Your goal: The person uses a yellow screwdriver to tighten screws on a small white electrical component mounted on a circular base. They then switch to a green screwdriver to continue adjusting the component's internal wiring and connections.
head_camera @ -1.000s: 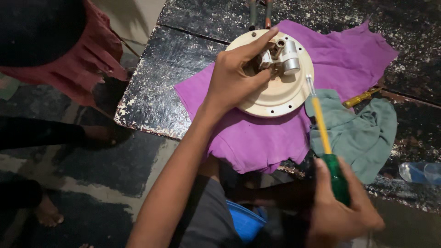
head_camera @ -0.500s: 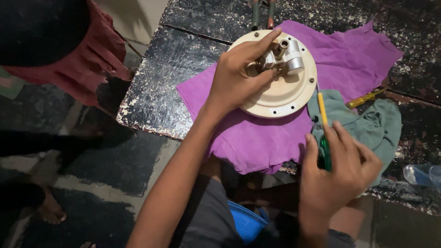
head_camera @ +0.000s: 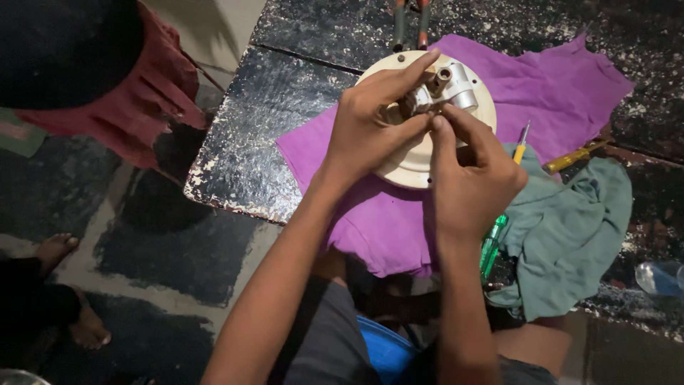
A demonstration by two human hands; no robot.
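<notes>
While both hands [head_camera: 377,132] [head_camera: 474,175] grip metal fitting [head_camera: 445,85], screwdriver [head_camera: 502,214] lies beside.

A: Where is the camera mounted?
B: On the person's head, angled steeply down, close above the table [head_camera: 299,107] near its front-left corner.
A: Any second view?
B: No; this single view also takes in the floor [head_camera: 178,278] left of the table.

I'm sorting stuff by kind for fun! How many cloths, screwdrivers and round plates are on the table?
Cloths: 2, the purple cloth and the green cloth
Screwdrivers: 2, the green-handled screwdriver and the yellow-handled screwdriver
Round plates: 1, the cream disc under both hands
Total: 5
</notes>
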